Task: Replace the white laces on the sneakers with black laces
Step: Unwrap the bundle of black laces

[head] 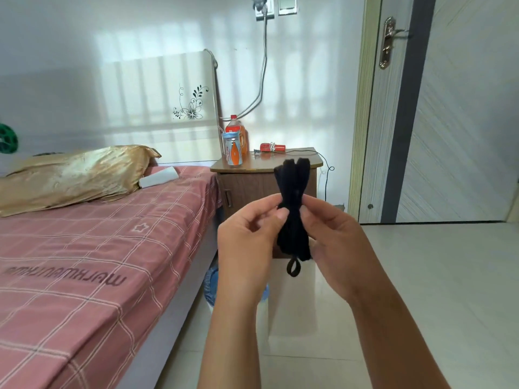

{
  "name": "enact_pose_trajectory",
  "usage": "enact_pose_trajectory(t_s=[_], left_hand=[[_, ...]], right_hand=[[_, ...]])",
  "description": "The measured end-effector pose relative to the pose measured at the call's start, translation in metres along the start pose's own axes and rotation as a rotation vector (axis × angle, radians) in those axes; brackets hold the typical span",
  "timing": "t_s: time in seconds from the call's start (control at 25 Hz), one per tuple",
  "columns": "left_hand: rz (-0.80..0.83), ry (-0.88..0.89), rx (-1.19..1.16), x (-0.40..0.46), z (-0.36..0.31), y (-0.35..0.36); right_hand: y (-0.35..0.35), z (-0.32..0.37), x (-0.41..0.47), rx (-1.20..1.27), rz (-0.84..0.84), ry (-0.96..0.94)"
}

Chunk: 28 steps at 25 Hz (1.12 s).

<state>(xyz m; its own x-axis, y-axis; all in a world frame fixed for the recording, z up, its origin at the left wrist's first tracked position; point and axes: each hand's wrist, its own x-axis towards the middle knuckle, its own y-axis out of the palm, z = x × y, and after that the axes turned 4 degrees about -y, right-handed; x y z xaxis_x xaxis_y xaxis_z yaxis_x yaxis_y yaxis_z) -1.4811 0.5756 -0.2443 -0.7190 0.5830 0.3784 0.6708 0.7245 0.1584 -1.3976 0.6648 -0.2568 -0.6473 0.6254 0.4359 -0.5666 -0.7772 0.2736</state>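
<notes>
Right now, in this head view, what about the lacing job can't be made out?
- Sneakers and white laces: not in the head view at all.
- Bundle of black laces: its middle is covered by the fingers of the left hand and right hand, so whatever ties it is hidden.
- Lace count: strands blur into one dark mass.
- Blue object on the floor: blocked by the left forearm.

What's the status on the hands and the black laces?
Left hand and right hand both pinch the bundled black laces at its waist, held in the air. Bundle not yet undone. No sneakers in view. Nothing in the way.
</notes>
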Motion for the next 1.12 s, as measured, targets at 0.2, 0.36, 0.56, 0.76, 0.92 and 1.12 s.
enact_pose_trajectory(t_s=[0.2, 0.36, 0.56, 0.76, 0.92, 1.12], left_hand=[[-0.033, 0.361, 0.347, -0.016, 0.004, -0.024], [-0.047, 0.417, 0.215, -0.022, 0.013, -0.040], [-0.098, 0.432, 0.052, -0.026, 0.016, -0.048], [-0.036, 0.553, 0.314, -0.031, 0.015, -0.056], [-0.060, 0.578, 0.378, -0.030, 0.018, -0.057], [-0.075, 0.668, 0.569, -0.030, 0.020, -0.056]], right_hand=[[-0.003, -0.004, -0.015, 0.219, 0.115, 0.112], [0.005, -0.009, -0.025, 0.139, 0.204, 0.019], [0.018, -0.010, -0.029, 0.106, 0.189, -0.079], [0.018, -0.011, -0.031, 0.069, 0.183, -0.108], [0.017, -0.015, -0.031, -0.022, 0.159, -0.139], [0.016, -0.016, -0.030, -0.153, 0.123, -0.198]])
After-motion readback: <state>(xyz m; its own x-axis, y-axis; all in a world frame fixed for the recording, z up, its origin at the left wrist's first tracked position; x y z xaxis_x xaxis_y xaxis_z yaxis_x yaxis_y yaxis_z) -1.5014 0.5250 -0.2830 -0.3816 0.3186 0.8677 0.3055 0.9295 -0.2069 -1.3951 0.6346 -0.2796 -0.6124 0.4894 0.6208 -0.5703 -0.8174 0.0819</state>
